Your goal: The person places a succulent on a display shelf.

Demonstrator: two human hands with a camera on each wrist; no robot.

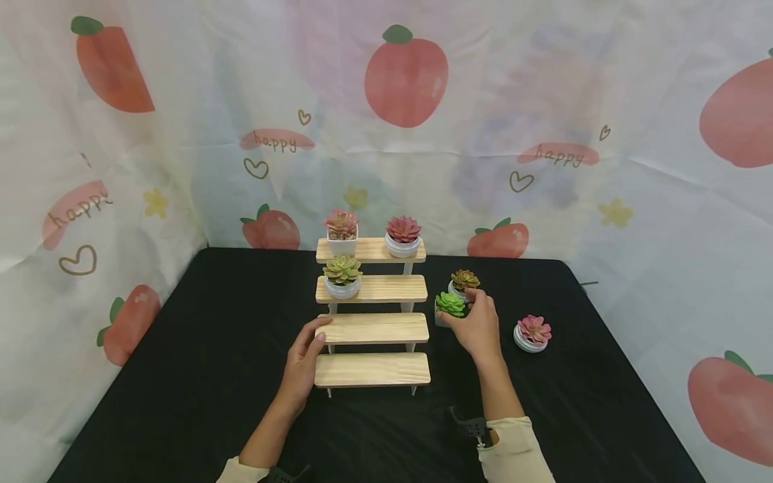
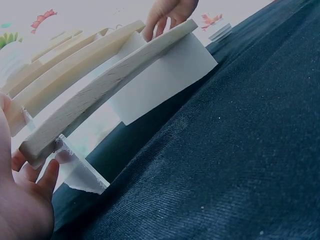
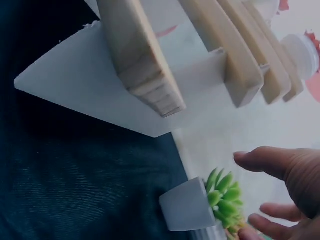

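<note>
A four-tier pale wooden stand point(image 1: 374, 329) is held at its left edge by the left hand point(image 1: 300, 365), presumably for steadiness; to its right, a bright-green, white-potted succulent point(image 1: 450, 304) is reached for by the right hand point(image 1: 480, 327), spread wide.

Black tablecloth point(image 1: 181, 376); behind it, pale backdrop point(image 1: 513, 74) with red fruit point(image 1: 406, 84), 3 "happy" labels point(image 1: 278, 140).

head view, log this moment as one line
left hand: grips stand; right hand: open by bright-green plant; stand plants: three; table plants: three
</note>
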